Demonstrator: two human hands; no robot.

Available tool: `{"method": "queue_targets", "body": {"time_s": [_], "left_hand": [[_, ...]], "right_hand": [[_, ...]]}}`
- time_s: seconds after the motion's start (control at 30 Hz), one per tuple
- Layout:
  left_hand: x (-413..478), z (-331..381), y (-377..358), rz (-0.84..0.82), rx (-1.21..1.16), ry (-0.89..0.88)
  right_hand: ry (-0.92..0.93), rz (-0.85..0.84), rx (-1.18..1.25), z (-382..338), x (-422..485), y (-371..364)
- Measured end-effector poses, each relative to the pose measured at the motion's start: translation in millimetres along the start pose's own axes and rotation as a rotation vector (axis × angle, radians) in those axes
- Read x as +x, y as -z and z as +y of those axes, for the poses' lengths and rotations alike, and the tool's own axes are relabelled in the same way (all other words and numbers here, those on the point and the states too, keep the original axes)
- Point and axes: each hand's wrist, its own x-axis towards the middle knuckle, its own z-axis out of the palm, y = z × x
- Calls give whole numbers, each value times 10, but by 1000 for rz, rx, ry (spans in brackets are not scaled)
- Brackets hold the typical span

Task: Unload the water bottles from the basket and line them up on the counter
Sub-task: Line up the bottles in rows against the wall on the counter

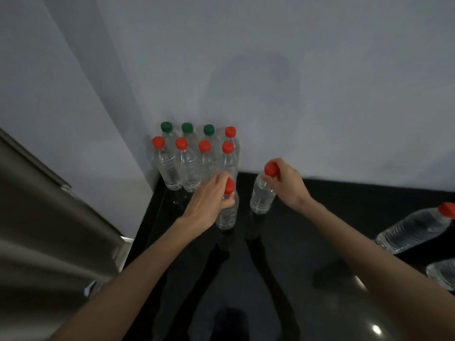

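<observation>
Several clear water bottles stand in two rows against the wall in the counter's back left corner: green-capped ones [187, 127] behind, red-capped ones [181, 143] in front. My left hand [211, 196] grips the neck of a red-capped bottle [227, 215] standing just in front of those rows. My right hand [286, 184] pinches the red cap of another upright bottle [262, 198] to its right. Both bottles rest on the black counter [307, 242]. No basket is in view.
Two more bottles stand at the right edge, one red-capped [416, 228] and one cut off by the frame [443, 276]. A stainless steel appliance [49, 230] fills the left side. A pale wall [270, 82] backs the counter.
</observation>
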Motion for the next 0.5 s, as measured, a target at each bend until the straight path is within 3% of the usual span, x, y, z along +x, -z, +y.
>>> {"method": "queue_targets", "body": {"time_s": [0.5], "left_hand": [[425, -566, -246, 52, -84, -17]], "right_hand": [[8, 89, -39, 75, 1250, -371]]}}
